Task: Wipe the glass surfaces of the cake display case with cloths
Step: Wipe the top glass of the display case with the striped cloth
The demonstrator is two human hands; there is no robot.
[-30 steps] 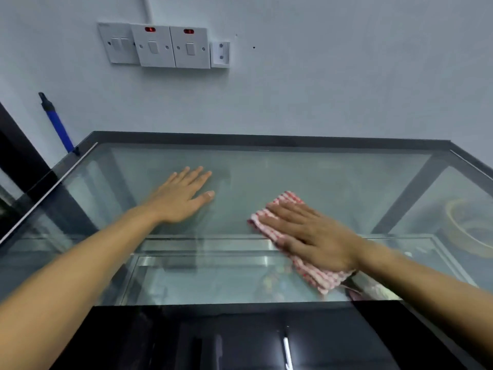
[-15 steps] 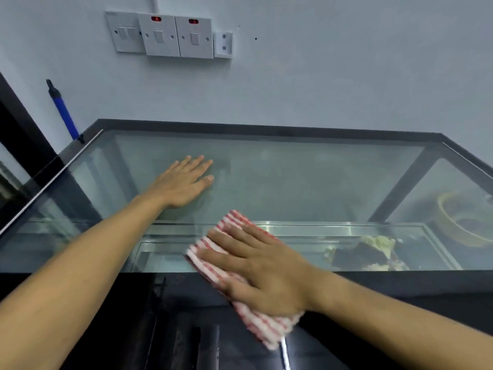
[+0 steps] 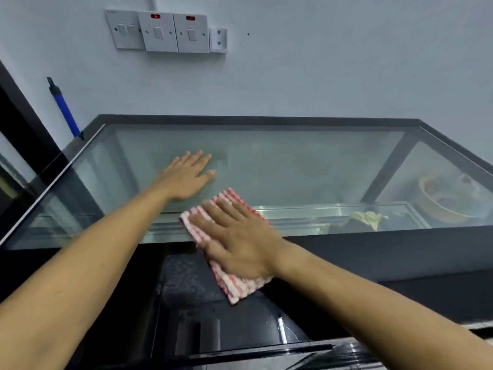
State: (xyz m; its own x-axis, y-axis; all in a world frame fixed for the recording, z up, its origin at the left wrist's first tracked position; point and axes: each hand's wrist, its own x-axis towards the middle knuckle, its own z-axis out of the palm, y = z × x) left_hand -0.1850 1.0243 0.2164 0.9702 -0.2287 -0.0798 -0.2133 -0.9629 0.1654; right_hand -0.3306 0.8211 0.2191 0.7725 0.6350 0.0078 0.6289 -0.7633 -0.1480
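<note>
Pressing my right hand (image 3: 240, 241), fingers straight, on the red-striped cloth (image 3: 234, 287); my left hand (image 3: 186, 180) rests flat, fingers straight, on the display case glass (image 3: 306, 166).

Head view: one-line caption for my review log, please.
Right hand presses a red-striped cloth on the display case's glass top; left hand rests flat.

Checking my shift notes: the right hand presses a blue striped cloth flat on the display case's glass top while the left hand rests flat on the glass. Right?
Not quite. In the head view the cloth under the right hand is red-and-white striped, not blue. The left hand does rest flat on the glass top.
</note>
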